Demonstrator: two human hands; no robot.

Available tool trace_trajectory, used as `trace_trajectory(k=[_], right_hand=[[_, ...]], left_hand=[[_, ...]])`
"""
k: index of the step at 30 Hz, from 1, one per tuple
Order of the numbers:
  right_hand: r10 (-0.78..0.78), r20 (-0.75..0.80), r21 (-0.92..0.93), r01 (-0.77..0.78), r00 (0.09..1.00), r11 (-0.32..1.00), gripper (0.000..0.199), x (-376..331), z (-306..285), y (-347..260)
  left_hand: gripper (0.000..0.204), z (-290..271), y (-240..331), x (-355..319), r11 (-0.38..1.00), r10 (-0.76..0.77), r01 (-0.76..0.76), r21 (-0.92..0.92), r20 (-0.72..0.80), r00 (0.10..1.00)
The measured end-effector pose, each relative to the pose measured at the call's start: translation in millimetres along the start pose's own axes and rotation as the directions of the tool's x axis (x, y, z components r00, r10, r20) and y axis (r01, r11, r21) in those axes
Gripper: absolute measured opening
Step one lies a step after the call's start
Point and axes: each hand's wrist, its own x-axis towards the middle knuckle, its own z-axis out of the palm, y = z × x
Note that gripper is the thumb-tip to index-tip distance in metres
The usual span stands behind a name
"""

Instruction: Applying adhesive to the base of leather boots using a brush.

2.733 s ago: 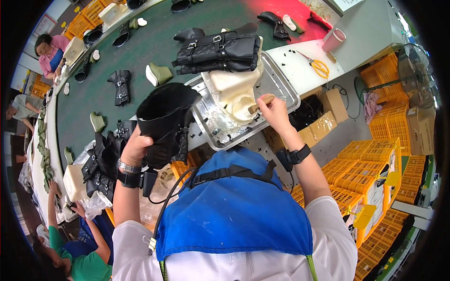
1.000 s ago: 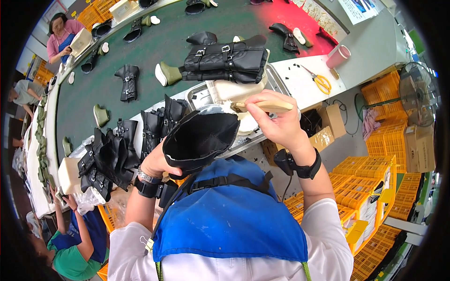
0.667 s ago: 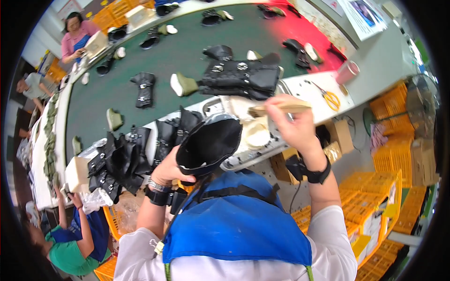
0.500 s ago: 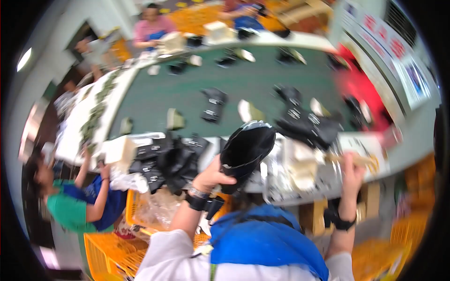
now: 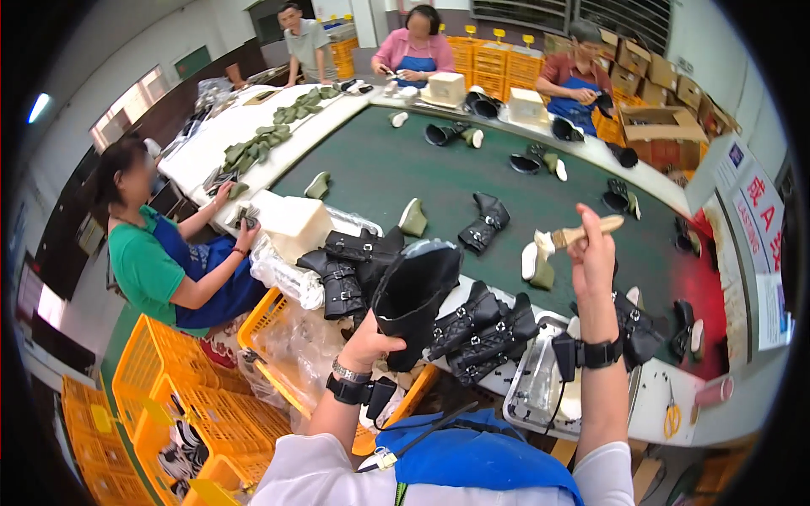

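My left hand [image 5: 368,344] is closed round a black boot upper [image 5: 415,287], its wide opening turned up toward me. A pale, shiny band shows along the far rim of that opening. Raised on the right, my right hand [image 5: 594,266] grips a brush [image 5: 596,229] by its wooden handle. The brush's pale end is in front of a green shoe with a white sole [image 5: 540,266] on the belt. Between my hands lie several buckled black boot uppers [image 5: 489,333] at the table edge. More black uppers [image 5: 342,282] are piled left of my left hand.
A green belt [image 5: 380,181] carries boots and green shoes. Clear tray [image 5: 519,405], yellow-handled scissors [image 5: 672,419] and pink cup [image 5: 715,390] stand near right. Orange crates [image 5: 194,388] fill the lower left. A person in green [image 5: 160,253] works at left; others are across the belt.
The view has shifted and sharpened, showing more of the far side. My right hand has lifted the brush from over the tray area to the belt's near edge. My left hand still holds the boot upper.
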Motion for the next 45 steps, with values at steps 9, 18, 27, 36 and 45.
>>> trace_trajectory(k=[9,18,27,36,45], right_hand=[[0.116,-0.050,0.207,-0.103,0.992,0.973,0.027,-56.1,-71.2,-3.9],[-0.328,0.021,-0.184,0.326,0.944,0.927,0.025,-104.9,-126.0,-63.1],[-0.456,0.233,-0.580,0.500,0.859,0.643,0.011,-130.1,-129.3,-76.2],[-0.249,0.127,-0.768,0.254,0.960,0.588,0.023,-102.2,-139.3,-63.3],[-0.295,0.018,-0.664,0.232,0.955,0.711,0.022,-122.1,-132.8,-45.5]], left_hand=[[0.098,48.8,-10.7,6.0,0.974,-0.185,0.161,0.160,0.150,0.971],[0.099,74.2,-48.2,47.9,0.882,-0.398,0.470,-0.032,0.483,0.780],[0.103,119.1,-46.8,64.2,0.941,-0.327,0.180,0.288,0.630,0.704],[0.082,159.1,-51.2,57.9,0.591,-0.106,-0.499,0.634,0.674,0.731],[0.080,152.1,-52.2,57.2,0.650,-0.107,-0.385,0.655,0.581,0.807]])
